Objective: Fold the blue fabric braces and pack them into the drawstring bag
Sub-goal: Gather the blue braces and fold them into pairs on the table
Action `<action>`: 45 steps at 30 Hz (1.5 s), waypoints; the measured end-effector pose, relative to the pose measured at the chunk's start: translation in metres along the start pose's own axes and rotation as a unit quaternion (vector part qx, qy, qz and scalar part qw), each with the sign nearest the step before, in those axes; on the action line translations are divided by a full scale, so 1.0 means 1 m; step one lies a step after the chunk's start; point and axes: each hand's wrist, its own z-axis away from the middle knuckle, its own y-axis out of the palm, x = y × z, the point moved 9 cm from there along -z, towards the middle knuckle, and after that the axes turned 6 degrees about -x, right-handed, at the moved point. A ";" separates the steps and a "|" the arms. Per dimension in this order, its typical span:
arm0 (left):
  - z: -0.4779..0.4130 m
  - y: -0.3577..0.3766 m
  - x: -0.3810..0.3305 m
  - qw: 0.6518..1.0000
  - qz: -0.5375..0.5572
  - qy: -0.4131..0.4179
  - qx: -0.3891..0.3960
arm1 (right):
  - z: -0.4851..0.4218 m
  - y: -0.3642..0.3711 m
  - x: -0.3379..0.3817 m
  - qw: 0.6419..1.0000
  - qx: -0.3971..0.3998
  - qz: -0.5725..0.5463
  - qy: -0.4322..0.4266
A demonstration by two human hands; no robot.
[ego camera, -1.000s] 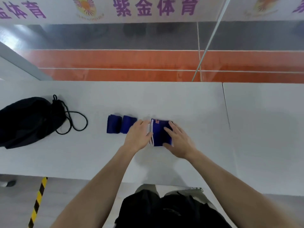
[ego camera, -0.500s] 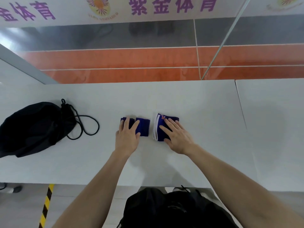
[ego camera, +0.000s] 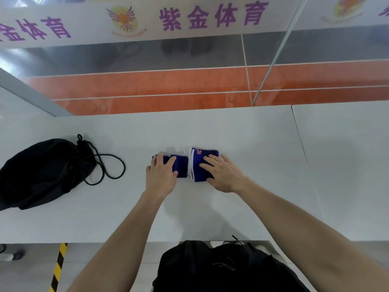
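Folded braces (ego camera: 202, 163): deep blue with white edging and an orange mark. Drawstring bag (ego camera: 42, 171): black, on a plain white table (ego camera: 231, 131). Floor tape (ego camera: 57, 268): yellow-and-black stripes.

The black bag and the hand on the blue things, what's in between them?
In the head view, only the bag's looped black cord and bare white table lie between the black bag and left hand.

wall banner (ego camera: 210, 17) reads 紫金体育

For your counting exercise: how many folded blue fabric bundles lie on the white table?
2. A smaller bundle lies under the left hand; a larger white-edged bundle lies under the right hand. Layers inside may be hidden.
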 end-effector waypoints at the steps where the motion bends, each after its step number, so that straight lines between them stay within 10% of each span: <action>1: -0.001 -0.008 -0.009 1.000 -0.008 0.009 -0.010 | 0.009 -0.008 -0.006 1.000 -0.007 -0.009 0.016; 17: 0.060 0.008 -0.431 0.872 -0.202 0.444 0.045 | 0.369 -0.044 -0.267 0.892 -0.135 -0.090 0.421; 29: 0.160 0.060 -0.714 0.844 -0.240 0.479 0.014 | 0.589 -0.033 -0.437 0.880 -0.158 -0.052 0.446; 45: 0.093 0.109 -0.958 0.883 -0.162 0.440 0.027 | 0.643 -0.037 -0.665 0.898 -0.133 -0.020 0.419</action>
